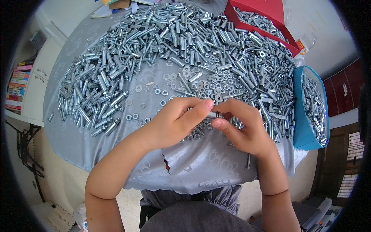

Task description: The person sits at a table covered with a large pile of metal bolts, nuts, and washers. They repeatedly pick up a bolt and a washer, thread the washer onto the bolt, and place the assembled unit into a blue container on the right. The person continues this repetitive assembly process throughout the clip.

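Over the middle of the table, my left hand [172, 121] is closed with thumb and index finger around a metal sleeve anchor bolt [211, 115]. My right hand [247, 129] pinches the other end of the same bolt, where a dark ring shows between thumb and fingers. My fingers cover much of the bolt. Below the right palm a thin bolt [248, 161] sticks out; whether it lies on the cloth or is held I cannot tell. Just beyond my hands lie loose nuts [165, 92] and flat washers [218, 98].
A big pile of bolts and sleeves [170, 31] arcs across the round table. Anchors with nuts on them [102, 81] are heaped at left. A red box [291, 46] and a blue box [307, 144] hold more parts. The silver tablecloth [116, 158] has a tear in front.
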A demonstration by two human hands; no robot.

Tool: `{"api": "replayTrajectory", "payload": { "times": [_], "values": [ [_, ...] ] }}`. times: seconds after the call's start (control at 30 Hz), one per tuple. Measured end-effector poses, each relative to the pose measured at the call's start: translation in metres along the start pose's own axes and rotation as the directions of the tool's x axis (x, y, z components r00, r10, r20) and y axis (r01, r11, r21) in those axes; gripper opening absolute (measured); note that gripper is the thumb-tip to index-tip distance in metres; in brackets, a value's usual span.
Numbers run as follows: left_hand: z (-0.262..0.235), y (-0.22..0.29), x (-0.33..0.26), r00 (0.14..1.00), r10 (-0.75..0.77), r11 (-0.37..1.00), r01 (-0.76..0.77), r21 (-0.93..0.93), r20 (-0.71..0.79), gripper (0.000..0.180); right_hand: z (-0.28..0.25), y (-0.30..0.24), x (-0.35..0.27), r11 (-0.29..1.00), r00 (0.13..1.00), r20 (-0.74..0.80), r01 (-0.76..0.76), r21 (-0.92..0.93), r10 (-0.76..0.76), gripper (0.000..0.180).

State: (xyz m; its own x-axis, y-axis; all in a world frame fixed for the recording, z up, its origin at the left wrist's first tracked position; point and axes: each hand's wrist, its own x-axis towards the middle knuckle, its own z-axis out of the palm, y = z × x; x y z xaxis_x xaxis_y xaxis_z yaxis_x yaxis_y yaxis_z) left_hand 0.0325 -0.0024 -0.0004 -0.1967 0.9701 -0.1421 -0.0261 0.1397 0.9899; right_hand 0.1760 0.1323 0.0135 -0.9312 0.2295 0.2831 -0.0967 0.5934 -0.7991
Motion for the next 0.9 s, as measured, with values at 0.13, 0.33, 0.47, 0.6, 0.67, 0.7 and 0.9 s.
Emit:
{"api": "replayTrajectory", "payload": {
  "times": [0.13, 0.33, 0.47, 0.6, 0.67, 0.7, 0.9],
  "values": [
    [0.004, 0.003, -0.001, 0.999, 0.043, 0.999, -0.043, 0.001, -0.032, 0.041, -0.005, 0.005, -0.002, 0.997, 0.992, 0.109, -0.075, 0.033, 0.071, 0.017],
    [0.004, 0.002, -0.002, 0.999, 0.032, 0.999, -0.032, -0.009, -0.036, 0.040, -0.008, 0.002, -0.004, 0.999, 0.995, 0.088, -0.035, -0.021, 0.037, 0.019],
    [0.002, 0.002, -0.001, 0.998, 0.026, 0.999, -0.027, -0.017, -0.063, 0.039, 0.000, -0.001, -0.002, 1.000, 0.999, -0.048, -0.008, 0.027, 0.009, 0.019],
    [0.002, 0.001, 0.000, 0.998, 0.033, 0.999, -0.032, 0.012, -0.044, 0.040, -0.005, 0.009, -0.003, 0.998, 0.997, 0.060, 0.044, -0.055, -0.041, 0.020],
    [0.000, 0.000, -0.001, 1.000, 0.011, 1.000, -0.011, -0.027, 0.008, 0.040, -0.006, 0.004, -0.003, 1.000, 1.000, 0.028, 0.013, 0.002, -0.013, 0.020],
    [0.000, 0.000, -0.001, 1.000, 0.026, 0.999, -0.026, -0.028, -0.009, 0.041, -0.006, 0.001, -0.004, 1.000, 1.000, 0.013, -0.002, 0.031, 0.001, 0.020],
    [0.003, 0.000, 0.000, 0.997, 0.062, 0.998, -0.062, -0.008, -0.053, 0.042, -0.002, 0.002, -0.002, 0.990, 0.995, -0.009, 0.095, -0.102, -0.096, 0.020]
  ]
}}
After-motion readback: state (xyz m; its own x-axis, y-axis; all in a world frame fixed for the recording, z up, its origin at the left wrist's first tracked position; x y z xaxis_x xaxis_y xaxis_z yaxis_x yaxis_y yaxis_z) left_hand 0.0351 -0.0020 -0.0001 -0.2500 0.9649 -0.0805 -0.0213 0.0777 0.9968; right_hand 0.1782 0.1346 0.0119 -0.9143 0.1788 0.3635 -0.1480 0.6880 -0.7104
